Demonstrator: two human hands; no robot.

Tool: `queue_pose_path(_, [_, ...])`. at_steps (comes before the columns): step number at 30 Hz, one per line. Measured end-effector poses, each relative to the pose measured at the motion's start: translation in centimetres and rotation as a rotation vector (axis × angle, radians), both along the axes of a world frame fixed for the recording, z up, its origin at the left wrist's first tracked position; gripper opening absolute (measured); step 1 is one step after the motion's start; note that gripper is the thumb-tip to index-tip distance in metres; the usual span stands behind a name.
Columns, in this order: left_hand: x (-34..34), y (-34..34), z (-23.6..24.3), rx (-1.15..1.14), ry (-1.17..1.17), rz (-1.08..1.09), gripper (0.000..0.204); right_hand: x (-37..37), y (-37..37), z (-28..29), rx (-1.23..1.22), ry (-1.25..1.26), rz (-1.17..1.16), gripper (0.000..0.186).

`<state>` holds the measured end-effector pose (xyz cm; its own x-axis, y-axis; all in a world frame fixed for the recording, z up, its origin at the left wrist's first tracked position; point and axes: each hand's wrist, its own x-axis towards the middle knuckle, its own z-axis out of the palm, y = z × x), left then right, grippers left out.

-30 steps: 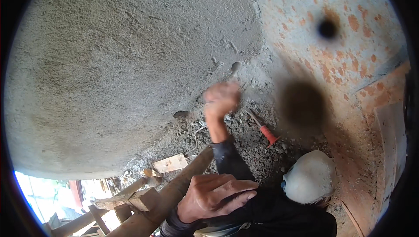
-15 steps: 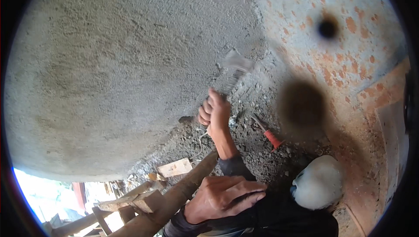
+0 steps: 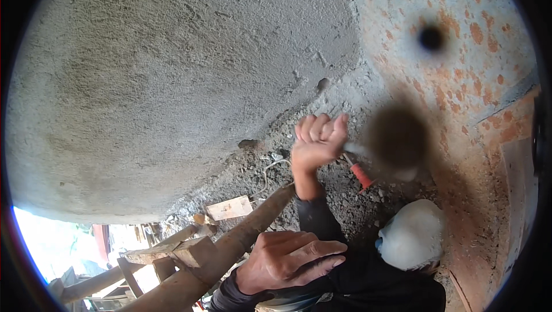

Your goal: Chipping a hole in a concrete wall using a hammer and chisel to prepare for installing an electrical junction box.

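My right hand (image 3: 319, 139) is closed round a grey hand tool (image 3: 357, 150), its far end blurred and partly hidden by a dark lens spot; it is over rubble along the foot of the rough plastered wall (image 3: 172, 64). Just right of it lies a chisel with a red grip (image 3: 360, 175). My left hand (image 3: 287, 259) is low in the middle, near a round timber pole (image 3: 241, 243), fingers loosely extended and apart from the thumb, with nothing visible in them.
A white rounded object with a blue part (image 3: 411, 234) lies at lower right. A short board (image 3: 227, 207) and a bent wire (image 3: 265, 171) lie in the rubble. Timber pieces (image 3: 192, 251) frame a bright opening at lower left. A rust-spotted pale surface (image 3: 471, 70) rises at right.
Half a second ago the tool's broad grey blade pointed up at the wall's lower edge; now my right hand has swung it rightward and down. My left hand has barely moved.
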<state>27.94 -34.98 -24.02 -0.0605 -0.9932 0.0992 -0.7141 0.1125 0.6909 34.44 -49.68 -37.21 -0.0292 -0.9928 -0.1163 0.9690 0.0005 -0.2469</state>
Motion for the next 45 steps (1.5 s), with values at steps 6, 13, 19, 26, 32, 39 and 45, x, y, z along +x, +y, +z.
queue_pose_path(6, [0.9, -1.1, -1.1, 0.040, 0.055, -0.043, 0.021, 3.7, 1.9, -1.8, 0.218, 0.133, 0.733, 0.050])
queue_pose_path(13, [-0.4, -1.8, -0.7, 0.077, 0.112, -0.013, 0.019, 3.4, 0.9, -2.3, 0.177, 0.256, 0.189, 0.042])
queue_pose_path(19, [-0.3, -1.2, -0.4, 0.105, 0.068, -0.047, 0.020, -0.9, 0.9, 0.2, 0.031, 0.193, 0.249, 0.048])
queue_pose_path(26, [0.5, -2.5, -1.2, 0.087, 0.044, -0.057, 0.021, 3.4, 1.0, -2.4, 0.338, 0.144, 0.902, 0.036])
queue_pose_path(32, [-0.4, -2.4, -0.8, 0.111, 0.130, -0.040, 0.021, -1.6, -0.4, -0.8, 0.051, 0.070, -0.031, 0.045])
queue_pose_path(39, [0.2, -1.9, -1.7, 0.103, 0.150, 0.006, 0.023, -0.8, 0.8, 0.3, 0.201, 0.216, 0.645, 0.045])
queue_pose_path(45, [-1.4, -3.6, -1.6, 0.072, 0.137, -0.086, 0.023, 1.6, -0.7, -2.1, 0.221, 0.387, -0.108, 0.044])
